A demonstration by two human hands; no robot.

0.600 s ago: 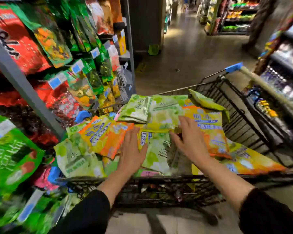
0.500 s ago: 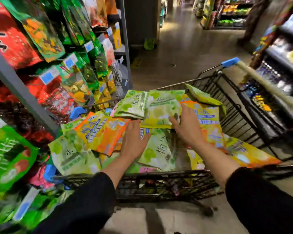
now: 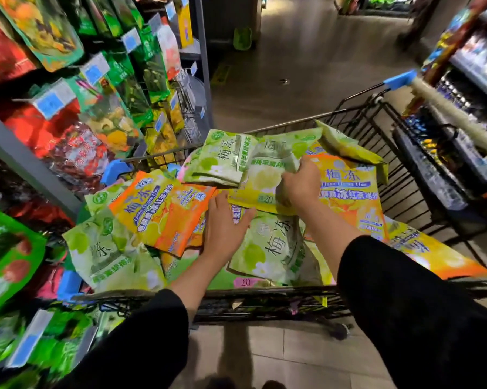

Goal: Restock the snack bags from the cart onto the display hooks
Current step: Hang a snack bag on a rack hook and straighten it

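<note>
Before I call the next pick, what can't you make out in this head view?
- Cart contents below the top bags: covered by the pile.
- Right hand fingertips: buried in the pale green bag.
- Left-side display hooks: hidden by hanging bags.
- Price tags: blurred.

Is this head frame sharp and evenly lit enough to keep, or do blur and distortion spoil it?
Head view: sharp in the centre, print on the orange bag legible; hanging packs at left smeared by blur; cart handle bowed by wide-angle distortion; aisle floor dim, with one bright patch far up.
</note>
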